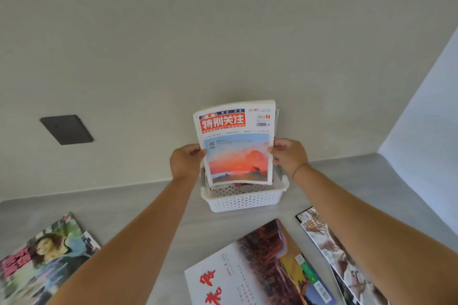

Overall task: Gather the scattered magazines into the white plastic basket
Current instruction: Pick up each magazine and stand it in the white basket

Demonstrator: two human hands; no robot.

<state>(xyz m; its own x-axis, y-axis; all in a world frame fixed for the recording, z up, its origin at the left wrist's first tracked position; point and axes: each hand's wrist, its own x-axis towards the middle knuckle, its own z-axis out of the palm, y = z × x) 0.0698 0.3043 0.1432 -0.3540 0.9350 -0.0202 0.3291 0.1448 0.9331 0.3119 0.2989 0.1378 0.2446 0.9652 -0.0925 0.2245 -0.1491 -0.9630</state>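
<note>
The sunset magazine [235, 141] stands upright, its bottom edge inside the white basket [245, 202] at 12 o'clock on the bench [148, 205]. The left hand [186, 161] and right hand [288, 156] have their grip clamped on its side edges, at 9 and 3 o'clock. Lower it straight, then free both sides together.

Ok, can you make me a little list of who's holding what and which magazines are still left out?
container: white perforated plastic basket on the grey counter
held: sunset-cover magazine with red title, upright, lower edge inside the basket
left hand: grips its left edge
right hand: grips its right edge
still out: colourful portrait-cover magazine at left; white magazine with red characters in the middle; pale photo-cover magazine at right
wall: dark grey square plate
</note>
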